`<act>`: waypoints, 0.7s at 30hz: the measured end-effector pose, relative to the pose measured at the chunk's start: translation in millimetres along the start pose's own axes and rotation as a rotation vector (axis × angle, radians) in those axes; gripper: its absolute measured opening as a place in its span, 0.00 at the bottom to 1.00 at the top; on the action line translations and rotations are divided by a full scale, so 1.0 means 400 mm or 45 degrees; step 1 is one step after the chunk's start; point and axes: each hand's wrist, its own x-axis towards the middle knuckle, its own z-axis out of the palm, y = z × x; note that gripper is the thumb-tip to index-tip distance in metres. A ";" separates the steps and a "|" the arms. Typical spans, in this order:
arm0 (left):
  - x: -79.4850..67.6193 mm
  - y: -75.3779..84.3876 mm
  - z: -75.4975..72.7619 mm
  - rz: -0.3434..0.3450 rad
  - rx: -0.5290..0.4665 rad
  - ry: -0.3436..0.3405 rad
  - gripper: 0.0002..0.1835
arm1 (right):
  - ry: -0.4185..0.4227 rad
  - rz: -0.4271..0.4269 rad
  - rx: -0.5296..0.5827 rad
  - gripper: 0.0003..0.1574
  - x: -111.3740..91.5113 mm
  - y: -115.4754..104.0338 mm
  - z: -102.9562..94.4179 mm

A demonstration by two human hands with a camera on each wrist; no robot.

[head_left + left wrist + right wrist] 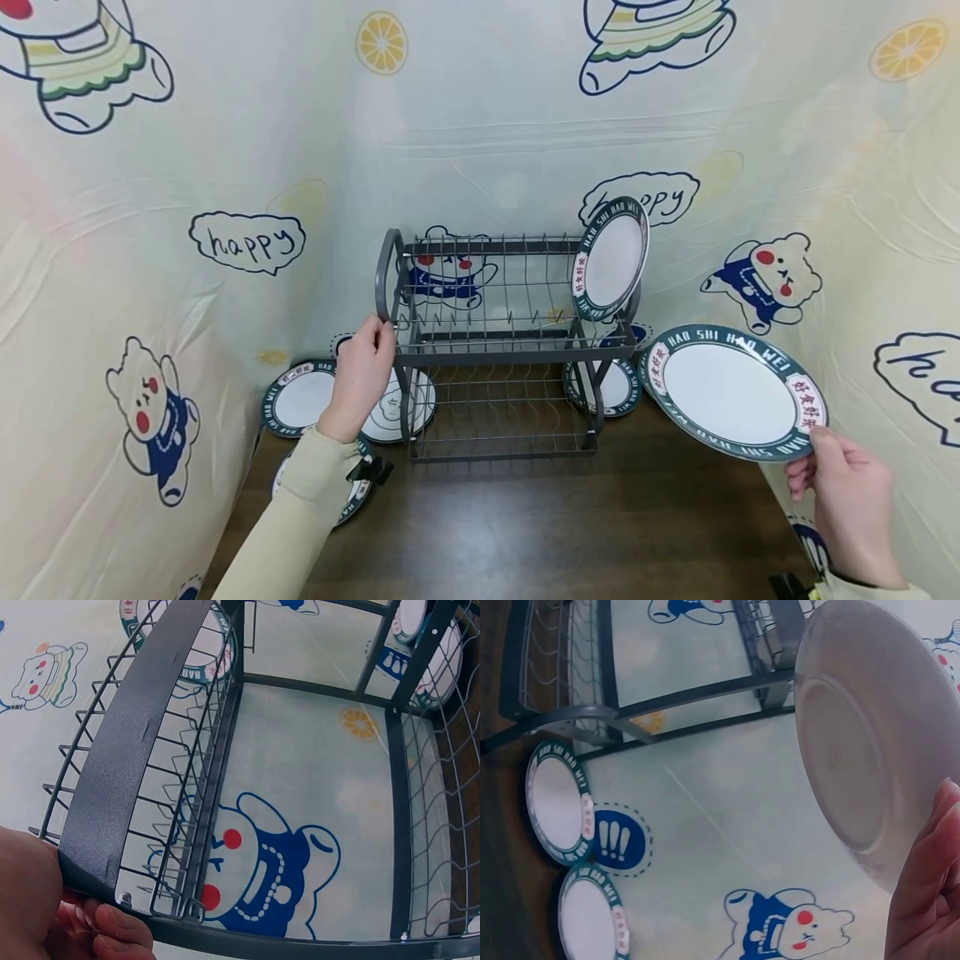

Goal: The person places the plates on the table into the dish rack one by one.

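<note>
A dark two-tier wire dish rack (517,358) stands on the table against the wall. My left hand (358,371) grips its frame at the upper left; in the left wrist view the fingers curl under the dark bar (127,750). Pinched at the rim by my right hand (855,492) is a white plate (731,396) with a green lettered border, held up to the right of the rack. The right wrist view shows the plain underside of this plate (847,765). Another such plate (611,258) stands upright at the right end of the upper tier.
Left of the rack are several plates, one at the wall (300,400), one beside the rack (397,408) and one partly behind my left sleeve (300,492). Two plates (555,802) lean by the wall at right. A brown table (525,525) stretches in front.
</note>
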 end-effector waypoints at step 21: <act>0.001 -0.002 0.001 0.010 0.000 0.003 0.18 | -0.086 -0.138 0.199 0.28 -0.019 -0.096 0.001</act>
